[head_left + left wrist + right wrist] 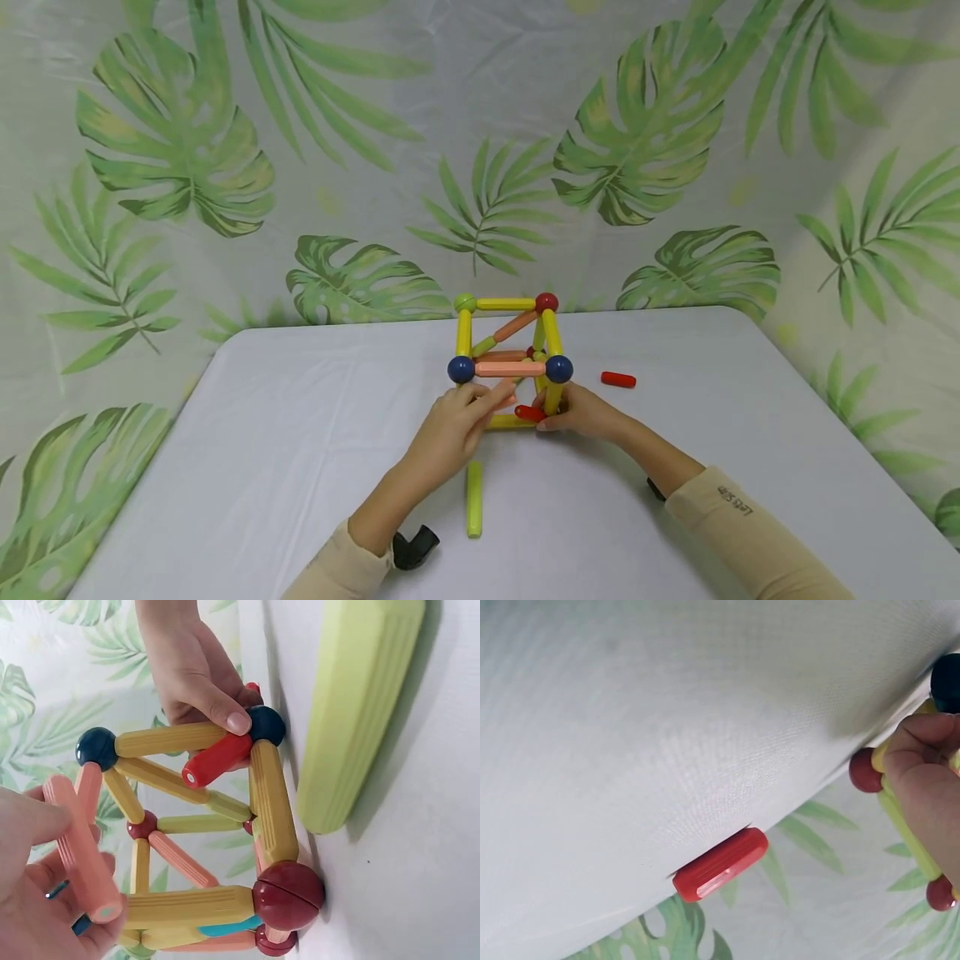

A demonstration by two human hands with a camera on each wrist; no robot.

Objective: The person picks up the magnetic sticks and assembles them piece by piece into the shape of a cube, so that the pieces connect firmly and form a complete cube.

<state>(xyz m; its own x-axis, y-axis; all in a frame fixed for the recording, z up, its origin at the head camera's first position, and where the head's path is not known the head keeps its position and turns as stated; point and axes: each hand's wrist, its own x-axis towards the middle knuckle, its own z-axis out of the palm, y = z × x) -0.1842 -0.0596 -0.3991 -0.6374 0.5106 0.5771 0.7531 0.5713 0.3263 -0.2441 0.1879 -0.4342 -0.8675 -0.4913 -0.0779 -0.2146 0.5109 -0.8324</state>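
A cube-shaped frame of magnetic rods and balls stands on the table, with yellow edges and pink and green diagonals. My left hand is at its front left and holds a loose pink rod between thumb and fingers. My right hand is at the lower front right corner. There its thumb and fingers pinch a short red rod against a dark blue ball. The rod's free end points into the frame's front. In the right wrist view, the right hand covers most of that corner.
A second short red rod lies right of the frame. A light green rod lies in front of it, near my left forearm. Black wrist gear shows under the left sleeve. A leaf-patterned cloth hangs behind the white table.
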